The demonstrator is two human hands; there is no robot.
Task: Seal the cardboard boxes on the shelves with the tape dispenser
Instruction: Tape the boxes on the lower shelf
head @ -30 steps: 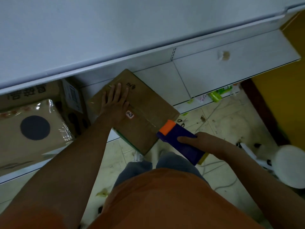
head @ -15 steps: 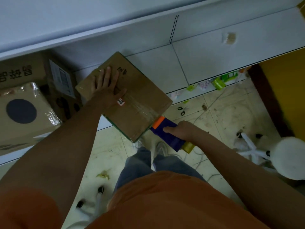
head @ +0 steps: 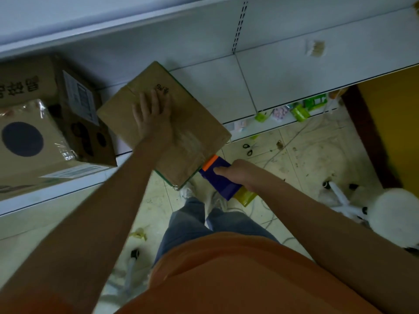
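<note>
White shelf, littered tile floor; left hand flat on box, right hand grasping tape dispenser.

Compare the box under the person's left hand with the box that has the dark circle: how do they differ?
The box under the left hand is plain cardboard, turned at an angle and jutting past the shelf edge. The circle box is wrapped in shiny film, lies further left and shows a dark printed circle. Both are brown cardboard on the same shelf.

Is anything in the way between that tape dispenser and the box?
Nothing visible. The right hand grips the dispenser with its orange end right at the box's near edge. The left hand lies flat farther up the box top, clear of that edge.
</note>
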